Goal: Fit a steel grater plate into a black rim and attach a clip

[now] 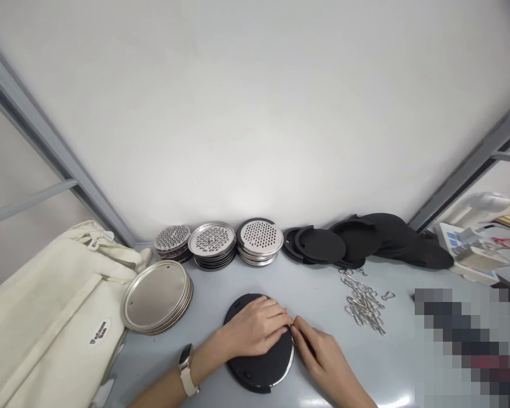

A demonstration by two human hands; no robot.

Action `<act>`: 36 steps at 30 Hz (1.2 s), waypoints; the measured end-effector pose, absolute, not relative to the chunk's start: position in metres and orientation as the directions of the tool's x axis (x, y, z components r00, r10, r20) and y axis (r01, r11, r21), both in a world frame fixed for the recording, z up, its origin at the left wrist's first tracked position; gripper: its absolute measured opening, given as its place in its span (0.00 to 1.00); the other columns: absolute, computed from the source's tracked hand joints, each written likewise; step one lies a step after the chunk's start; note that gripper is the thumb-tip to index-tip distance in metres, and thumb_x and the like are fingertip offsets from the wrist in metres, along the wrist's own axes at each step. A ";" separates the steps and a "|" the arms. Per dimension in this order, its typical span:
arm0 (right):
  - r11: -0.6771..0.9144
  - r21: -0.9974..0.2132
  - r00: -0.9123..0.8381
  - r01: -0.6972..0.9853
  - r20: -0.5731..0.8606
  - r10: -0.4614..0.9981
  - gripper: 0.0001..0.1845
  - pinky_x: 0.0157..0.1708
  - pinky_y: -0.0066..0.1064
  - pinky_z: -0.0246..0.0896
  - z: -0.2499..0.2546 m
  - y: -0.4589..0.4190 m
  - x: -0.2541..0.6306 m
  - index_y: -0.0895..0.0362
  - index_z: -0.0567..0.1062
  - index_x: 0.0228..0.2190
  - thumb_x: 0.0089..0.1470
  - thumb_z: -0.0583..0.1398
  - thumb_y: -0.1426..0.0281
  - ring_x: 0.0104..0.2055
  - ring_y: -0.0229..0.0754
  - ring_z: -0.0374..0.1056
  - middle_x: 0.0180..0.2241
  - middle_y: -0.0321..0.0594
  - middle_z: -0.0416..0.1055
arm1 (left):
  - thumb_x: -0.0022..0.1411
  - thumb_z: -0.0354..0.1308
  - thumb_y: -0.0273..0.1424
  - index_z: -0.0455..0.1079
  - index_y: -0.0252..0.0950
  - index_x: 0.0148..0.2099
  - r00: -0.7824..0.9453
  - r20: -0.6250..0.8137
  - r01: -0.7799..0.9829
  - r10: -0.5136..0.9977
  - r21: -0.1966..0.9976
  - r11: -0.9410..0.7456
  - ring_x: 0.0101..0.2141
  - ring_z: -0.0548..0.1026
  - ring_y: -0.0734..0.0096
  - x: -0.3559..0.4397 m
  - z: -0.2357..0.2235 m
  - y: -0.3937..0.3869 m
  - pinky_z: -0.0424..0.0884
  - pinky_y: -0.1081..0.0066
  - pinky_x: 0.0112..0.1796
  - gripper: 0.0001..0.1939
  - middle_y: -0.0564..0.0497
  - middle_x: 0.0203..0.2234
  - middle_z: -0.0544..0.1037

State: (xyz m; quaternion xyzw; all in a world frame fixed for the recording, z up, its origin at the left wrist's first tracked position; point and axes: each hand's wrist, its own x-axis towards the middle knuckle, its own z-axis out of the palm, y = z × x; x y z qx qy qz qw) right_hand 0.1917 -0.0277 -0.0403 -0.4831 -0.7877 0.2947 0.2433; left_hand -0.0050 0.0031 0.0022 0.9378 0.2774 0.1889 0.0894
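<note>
A black round cover (261, 366) lies on the grey table in front of me, with a shiny metal edge showing along its lower right side. Across its top rests my left hand (259, 326), palm down, its fingers stretched toward the right rim. At that rim, the thumb and index finger of my right hand (318, 351) are pinched together on the edge, touching or nearly touching the left fingertips. Whether something small sits between the fingertips is hidden. A watch (187, 365) with a pale strap is on my left wrist.
Plain metal discs (157, 294) are stacked at left beside a cream bag (55, 317). Along the wall stand perforated grater discs (172, 238), more grater discs (212, 239), a third stack (261, 235) and black covers (323, 245). Metal clips (365, 303) lie at right.
</note>
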 end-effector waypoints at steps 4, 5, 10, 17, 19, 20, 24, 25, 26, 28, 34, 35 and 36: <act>0.372 -0.704 -0.420 0.604 0.115 0.900 0.13 0.27 0.29 0.56 -0.038 -0.028 0.191 0.53 0.64 0.34 0.65 0.44 0.64 0.26 0.41 0.67 0.26 0.36 0.71 | 0.65 0.46 0.26 0.66 0.33 0.47 0.772 0.306 0.489 0.558 0.277 -0.827 0.41 0.70 0.68 -0.005 0.002 0.003 0.66 0.67 0.45 0.10 0.47 0.38 0.75; 0.375 -0.702 -0.419 0.606 0.119 0.900 0.13 0.27 0.29 0.56 -0.038 -0.028 0.191 0.53 0.65 0.35 0.64 0.44 0.65 0.26 0.40 0.67 0.26 0.36 0.71 | 0.65 0.46 0.26 0.66 0.33 0.47 0.772 0.305 0.487 0.558 0.280 -0.827 0.41 0.70 0.68 -0.005 0.002 0.004 0.66 0.67 0.45 0.10 0.47 0.38 0.74; 0.381 -0.658 -0.408 0.650 0.121 0.905 0.12 0.26 0.28 0.55 -0.036 -0.028 0.191 0.53 0.65 0.34 0.64 0.44 0.65 0.25 0.40 0.67 0.25 0.35 0.71 | 0.66 0.45 0.27 0.66 0.33 0.47 0.779 0.291 0.483 0.555 0.286 -0.827 0.41 0.70 0.67 -0.005 0.002 0.005 0.66 0.66 0.45 0.11 0.46 0.39 0.74; 0.427 -0.597 -0.408 0.680 0.176 0.896 0.14 0.25 0.28 0.55 -0.035 -0.029 0.190 0.55 0.66 0.37 0.64 0.44 0.67 0.23 0.39 0.67 0.25 0.36 0.72 | 0.66 0.45 0.27 0.65 0.32 0.47 0.782 0.295 0.485 0.549 0.266 -0.833 0.43 0.70 0.67 -0.003 0.004 0.003 0.66 0.66 0.46 0.11 0.46 0.40 0.73; 0.433 -0.591 -0.405 0.680 0.189 0.895 0.14 0.25 0.28 0.55 -0.036 -0.030 0.189 0.55 0.67 0.37 0.64 0.43 0.67 0.23 0.39 0.67 0.25 0.37 0.72 | 0.66 0.45 0.27 0.65 0.32 0.46 0.782 0.298 0.486 0.547 0.258 -0.835 0.42 0.70 0.67 -0.003 0.004 0.002 0.66 0.66 0.46 0.10 0.46 0.39 0.74; 0.437 -0.589 -0.406 0.680 0.194 0.893 0.14 0.25 0.28 0.55 -0.037 -0.030 0.189 0.55 0.67 0.37 0.64 0.43 0.67 0.23 0.39 0.67 0.25 0.37 0.72 | 0.66 0.45 0.27 0.65 0.32 0.45 0.782 0.300 0.488 0.547 0.253 -0.836 0.42 0.70 0.67 -0.003 0.004 0.001 0.67 0.66 0.46 0.10 0.46 0.38 0.74; 0.455 -0.571 -0.416 0.683 0.208 0.885 0.15 0.24 0.29 0.55 -0.039 -0.030 0.188 0.55 0.67 0.37 0.64 0.43 0.66 0.23 0.40 0.68 0.24 0.37 0.72 | 0.66 0.46 0.27 0.65 0.32 0.45 0.783 0.305 0.489 0.542 0.237 -0.839 0.42 0.70 0.66 -0.004 0.004 0.001 0.67 0.66 0.45 0.09 0.46 0.38 0.73; 0.457 -0.566 -0.415 0.686 0.211 0.885 0.14 0.24 0.29 0.55 -0.040 -0.029 0.188 0.55 0.67 0.37 0.64 0.43 0.66 0.23 0.41 0.68 0.24 0.37 0.72 | 0.66 0.46 0.27 0.65 0.32 0.45 0.782 0.308 0.489 0.542 0.237 -0.840 0.42 0.70 0.66 -0.004 0.004 0.001 0.67 0.66 0.45 0.09 0.46 0.38 0.73; 0.459 -0.562 -0.414 0.688 0.216 0.884 0.14 0.24 0.29 0.55 -0.041 -0.029 0.188 0.55 0.67 0.37 0.64 0.43 0.66 0.24 0.41 0.68 0.24 0.37 0.72 | 0.66 0.45 0.27 0.65 0.32 0.45 0.781 0.312 0.488 0.541 0.236 -0.841 0.42 0.70 0.66 -0.004 0.003 0.001 0.67 0.65 0.45 0.10 0.45 0.38 0.73; 0.464 -0.557 -0.411 0.689 0.227 0.883 0.14 0.25 0.29 0.55 -0.042 -0.029 0.189 0.55 0.67 0.38 0.64 0.44 0.66 0.24 0.41 0.69 0.24 0.37 0.72 | 0.66 0.45 0.27 0.65 0.32 0.45 0.783 0.312 0.487 0.538 0.231 -0.842 0.42 0.70 0.66 -0.004 0.003 0.001 0.67 0.65 0.45 0.10 0.45 0.37 0.73; 0.463 -0.567 -0.420 0.682 0.214 0.882 0.13 0.25 0.28 0.54 -0.044 -0.029 0.189 0.54 0.65 0.37 0.64 0.44 0.66 0.24 0.40 0.69 0.25 0.36 0.72 | 0.66 0.45 0.26 0.65 0.32 0.45 0.788 0.299 0.483 0.539 0.242 -0.841 0.42 0.70 0.65 -0.004 0.003 0.001 0.67 0.65 0.45 0.09 0.45 0.38 0.73; 0.461 -0.567 -0.422 0.682 0.210 0.882 0.13 0.25 0.28 0.54 -0.044 -0.029 0.189 0.54 0.65 0.36 0.64 0.44 0.66 0.24 0.40 0.68 0.24 0.36 0.72 | 0.66 0.46 0.26 0.65 0.32 0.45 0.788 0.297 0.483 0.539 0.245 -0.841 0.42 0.69 0.65 -0.004 0.003 0.001 0.66 0.65 0.46 0.09 0.45 0.38 0.73; 0.460 -0.567 -0.423 0.683 0.206 0.882 0.12 0.25 0.28 0.54 -0.044 -0.029 0.189 0.54 0.65 0.35 0.64 0.43 0.66 0.24 0.40 0.68 0.24 0.35 0.71 | 0.66 0.46 0.26 0.65 0.32 0.45 0.788 0.295 0.483 0.540 0.246 -0.840 0.42 0.69 0.65 -0.004 0.003 0.001 0.66 0.65 0.46 0.09 0.45 0.38 0.73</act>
